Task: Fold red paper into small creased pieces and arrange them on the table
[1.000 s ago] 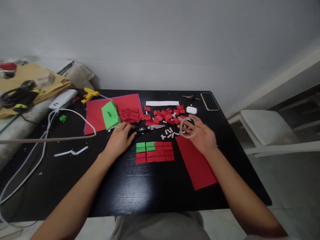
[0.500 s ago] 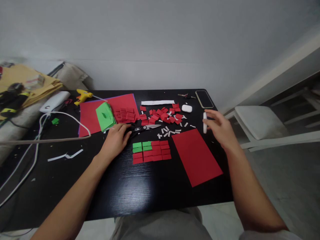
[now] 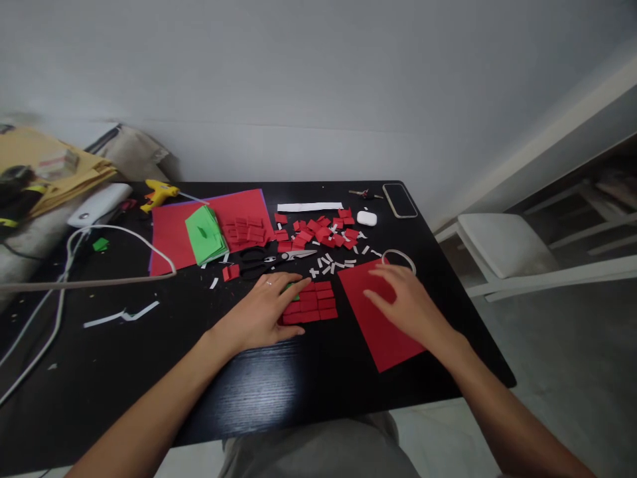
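My left hand [image 3: 266,309] lies palm down with fingers spread over the left part of a grid of folded paper pieces [image 3: 309,305]. Red pieces show beyond its fingertips, a bit of green shows between its fingers, and the grid's left side is hidden. My right hand [image 3: 411,302] hovers or rests over a red paper sheet [image 3: 365,312], thumb and fingers apart, holding nothing. Just behind it a white tape roll [image 3: 405,255] lies flat at the sheet's far edge. Black-handled scissors [image 3: 298,254] lie beyond my left hand, near a small red folded piece [image 3: 231,272].
Loose red folded pieces [image 3: 323,234] and white paper scraps [image 3: 328,264] lie mid-table. Green papers [image 3: 205,236] sit on a red sheet [image 3: 169,232]. A yellow glue gun [image 3: 160,192], white cable [image 3: 119,229], phone [image 3: 399,200], white case [image 3: 367,218] and keys [image 3: 365,194] lie around.
My right hand has let go of the tape roll, which now lies flat, and moved left over the red sheet. My left hand has moved from the scissors handles onto the grid.
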A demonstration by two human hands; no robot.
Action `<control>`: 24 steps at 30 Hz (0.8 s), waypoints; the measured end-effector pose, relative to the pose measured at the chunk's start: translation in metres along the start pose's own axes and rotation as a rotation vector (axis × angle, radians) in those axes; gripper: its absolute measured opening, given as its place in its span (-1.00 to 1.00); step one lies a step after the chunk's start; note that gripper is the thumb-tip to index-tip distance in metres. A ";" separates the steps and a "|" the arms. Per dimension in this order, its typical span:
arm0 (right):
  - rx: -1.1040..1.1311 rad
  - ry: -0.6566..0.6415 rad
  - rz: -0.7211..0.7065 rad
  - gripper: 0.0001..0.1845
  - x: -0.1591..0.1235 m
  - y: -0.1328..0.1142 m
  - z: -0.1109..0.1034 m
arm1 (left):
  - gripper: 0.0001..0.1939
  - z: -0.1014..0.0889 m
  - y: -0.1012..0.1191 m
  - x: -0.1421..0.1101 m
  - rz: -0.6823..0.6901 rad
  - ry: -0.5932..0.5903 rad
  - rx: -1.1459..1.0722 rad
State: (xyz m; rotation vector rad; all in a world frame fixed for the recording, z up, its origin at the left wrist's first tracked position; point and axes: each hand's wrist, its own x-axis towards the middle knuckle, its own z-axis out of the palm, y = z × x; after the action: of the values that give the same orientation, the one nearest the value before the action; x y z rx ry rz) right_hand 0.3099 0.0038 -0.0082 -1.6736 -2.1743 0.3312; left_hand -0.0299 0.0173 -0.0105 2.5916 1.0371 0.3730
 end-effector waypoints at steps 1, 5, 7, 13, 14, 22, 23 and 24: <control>0.016 -0.027 0.011 -0.49 -0.007 -0.005 0.005 | -0.14 0.002 -0.001 0.000 -0.011 -0.010 -0.004; 0.019 -0.068 0.131 -0.09 -0.031 -0.015 0.028 | -0.20 0.005 -0.006 0.000 -0.031 -0.017 0.001; 0.021 -0.112 0.157 -0.02 -0.035 -0.016 0.036 | -0.22 0.005 -0.008 -0.002 -0.033 -0.014 0.009; 0.029 -0.193 0.144 -0.18 -0.032 -0.023 0.037 | -0.25 -0.008 -0.014 -0.007 -0.079 0.001 0.025; 0.025 -0.194 0.147 -0.19 -0.031 -0.024 0.037 | -0.26 -0.010 -0.014 -0.008 -0.087 0.012 0.019; -0.056 -0.180 0.116 -0.17 -0.021 -0.028 0.033 | -0.26 -0.010 -0.009 -0.009 -0.039 0.070 -0.059; -0.064 -0.184 0.104 -0.15 -0.019 -0.028 0.032 | -0.26 -0.009 -0.008 -0.008 -0.031 0.075 -0.073; -0.068 -0.187 0.095 -0.14 -0.017 -0.029 0.031 | -0.26 -0.007 -0.007 -0.008 -0.024 0.078 -0.087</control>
State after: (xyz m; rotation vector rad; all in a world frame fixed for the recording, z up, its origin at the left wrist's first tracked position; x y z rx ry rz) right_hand 0.2755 -0.0190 -0.0267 -1.8540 -2.2660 0.4618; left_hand -0.0418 0.0180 -0.0073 2.5032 1.0532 0.5056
